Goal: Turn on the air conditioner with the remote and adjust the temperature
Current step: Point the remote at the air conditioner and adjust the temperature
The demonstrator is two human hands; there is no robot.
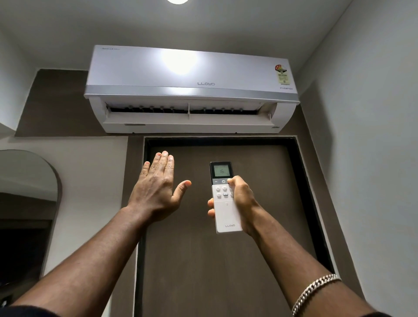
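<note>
A white wall-mounted air conditioner [190, 90] hangs above the door, its lower flap swung open so the dark vent slot shows. My right hand [241, 199] grips a white remote [224, 210] upright below the unit. The thumb rests on a button at the right end of the grey strip, beside the power symbol. The remote's small screen reads 16. My left hand [158, 187] is raised flat to the left of the remote, palm away from me, fingers together and thumb spread, holding nothing.
A dark brown door [203, 271] in a black frame fills the space behind my hands. An arched mirror [27, 203] is on the left wall. A grey wall [373, 158] runs close on the right. A ceiling light [178, 1] shines overhead.
</note>
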